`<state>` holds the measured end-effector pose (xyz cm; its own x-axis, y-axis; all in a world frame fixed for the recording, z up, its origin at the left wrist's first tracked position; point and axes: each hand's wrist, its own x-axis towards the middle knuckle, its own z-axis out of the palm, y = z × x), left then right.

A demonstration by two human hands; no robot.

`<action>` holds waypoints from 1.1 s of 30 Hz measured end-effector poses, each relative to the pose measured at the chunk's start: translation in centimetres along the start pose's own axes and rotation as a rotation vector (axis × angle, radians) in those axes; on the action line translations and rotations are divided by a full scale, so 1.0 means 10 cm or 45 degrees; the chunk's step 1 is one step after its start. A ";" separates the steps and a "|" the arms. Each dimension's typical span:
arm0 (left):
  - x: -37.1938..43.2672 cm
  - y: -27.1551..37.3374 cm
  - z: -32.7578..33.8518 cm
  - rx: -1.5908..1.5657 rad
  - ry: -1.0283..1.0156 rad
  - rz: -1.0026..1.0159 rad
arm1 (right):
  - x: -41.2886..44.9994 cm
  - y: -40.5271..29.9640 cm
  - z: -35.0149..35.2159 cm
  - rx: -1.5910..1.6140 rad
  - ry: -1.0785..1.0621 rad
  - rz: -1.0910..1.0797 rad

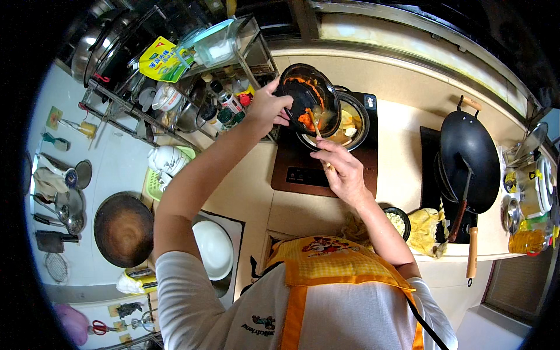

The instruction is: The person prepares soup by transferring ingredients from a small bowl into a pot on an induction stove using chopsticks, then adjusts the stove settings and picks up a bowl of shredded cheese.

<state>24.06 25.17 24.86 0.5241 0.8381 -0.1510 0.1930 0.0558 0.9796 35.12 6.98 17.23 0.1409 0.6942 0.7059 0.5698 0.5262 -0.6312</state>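
Note:
My left hand point(272, 105) grips the rim of a dark bowl point(309, 100), tilted over a pot point(365, 127) on an induction cooktop point(302, 175). Orange food point(307, 120) clings inside the bowl. My right hand point(341, 168) holds a slim wooden utensil point(314, 122), its tip at the orange food; its exact kind is unclear. Liquid with pale and yellow pieces point(348, 122) shows in the pot, partly hidden behind the bowl. Near my right forearm is a small black bowl of chopped pale food point(396, 222), beside a yellow cloth point(424, 229).
A black wok point(470, 162) with a ladle stands at the right, near an oil bottle point(525, 243). At the left are a metal rack point(131, 114) of seasonings, a green basket point(154, 186) with white crockery, a round wooden board point(124, 229) and a white basin point(213, 250).

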 end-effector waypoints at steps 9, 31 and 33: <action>-0.09 -0.21 -0.10 -0.202 0.010 0.065 | -0.01 -0.07 -0.05 -0.072 -0.011 0.114; 0.09 0.12 0.23 0.714 0.035 0.400 | -0.04 -0.05 0.11 -0.057 -0.026 0.048; 0.03 0.07 0.18 0.407 -0.009 0.280 | -0.01 -0.04 0.07 -0.058 -0.047 0.047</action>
<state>25.86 24.49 25.26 0.5870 0.8076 0.0563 0.3234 -0.2977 0.8982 34.28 7.02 17.19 0.1329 0.7305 0.6698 0.6010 0.4780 -0.6405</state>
